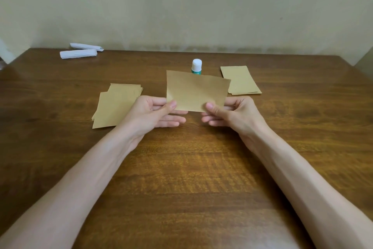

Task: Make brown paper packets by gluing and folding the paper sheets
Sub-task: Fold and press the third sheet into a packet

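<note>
A brown paper sheet (194,90) is held up above the table, its face toward me. My left hand (153,112) pinches its lower left corner between thumb and fingers. My right hand (232,112) pinches its lower right corner the same way. A stack of brown sheets (115,105) lies on the table to the left, partly behind my left hand. A second stack of brown papers (240,80) lies at the right. A glue bottle (196,66) with a white cap and green body stands behind the held sheet, its lower part hidden.
Two white rolled paper bundles (80,51) lie at the far left near the wall. The wooden table (181,168) runs wide in front of me, with a pale wall right behind its far edge.
</note>
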The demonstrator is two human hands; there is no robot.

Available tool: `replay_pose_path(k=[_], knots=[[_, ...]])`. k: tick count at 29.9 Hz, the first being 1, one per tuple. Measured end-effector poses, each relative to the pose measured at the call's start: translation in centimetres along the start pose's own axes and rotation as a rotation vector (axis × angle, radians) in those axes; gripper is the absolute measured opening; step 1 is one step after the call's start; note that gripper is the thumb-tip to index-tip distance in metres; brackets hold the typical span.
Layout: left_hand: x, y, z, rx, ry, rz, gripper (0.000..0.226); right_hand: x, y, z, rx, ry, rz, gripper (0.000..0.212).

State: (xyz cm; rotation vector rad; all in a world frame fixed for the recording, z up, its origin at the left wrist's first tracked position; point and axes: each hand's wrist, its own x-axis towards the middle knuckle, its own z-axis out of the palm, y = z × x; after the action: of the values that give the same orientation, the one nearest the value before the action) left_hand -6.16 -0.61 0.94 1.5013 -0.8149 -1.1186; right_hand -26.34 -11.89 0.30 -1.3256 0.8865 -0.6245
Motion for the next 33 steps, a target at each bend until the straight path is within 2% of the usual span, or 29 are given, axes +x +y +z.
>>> replay_pose_path(k=[4, 7, 12, 15, 18, 21, 25, 27, 29, 33], knots=[[0.2, 0.1, -0.6, 0.015, -0.002, 0.013, 0.027, -0.2, -0.3, -0.2, -0.008, -0.025, -0.004, 0.024], [0.3, 0.2, -1.1, 0.027, 0.021, 0.025, 0.028, -0.1, -0.3, -0.4, -0.033, -0.002, -0.020, 0.011], [0.5, 0.1, -1.2, -0.008, 0.042, 0.034, 0.030, -0.2, -0.5, -0.3, -0.088, 0.000, -0.021, 0.015], [0.4, 0.3, -1.3, 0.053, 0.018, 0.066, 0.018, -0.4, -1.0, -0.5, -0.162, 0.099, -0.064, 0.034], [0.2, 0.5, -1.3, 0.172, -0.060, 0.067, 0.024, -0.3, -1.3, -1.3, -0.222, 0.212, -0.133, 0.024], [0.2, 0.3, -1.2, 0.215, -0.066, 0.081, 0.027, 0.1, -1.2, -1.8, -0.326, 0.180, -0.121, 0.007], [0.3, 0.2, -1.2, 0.158, 0.042, 0.160, 0.028, 0.6, -1.6, -3.1, -0.499, 0.043, -0.112, 0.008], [0.4, 0.2, -1.2, 0.134, 0.067, 0.189, 0.026, 0.5, -1.8, -3.9, -0.421, 0.042, -0.106, 0.012], [0.4, 0.2, -1.2, 0.151, 0.064, 0.215, 0.024, 0.5, -1.9, -4.8, -0.229, 0.099, -0.099, 0.014], [0.5, 0.0, -0.9, 0.183, 0.073, 0.248, 0.023, 1.7, -1.5, -6.5, -0.007, 0.318, -0.149, 0.016]])
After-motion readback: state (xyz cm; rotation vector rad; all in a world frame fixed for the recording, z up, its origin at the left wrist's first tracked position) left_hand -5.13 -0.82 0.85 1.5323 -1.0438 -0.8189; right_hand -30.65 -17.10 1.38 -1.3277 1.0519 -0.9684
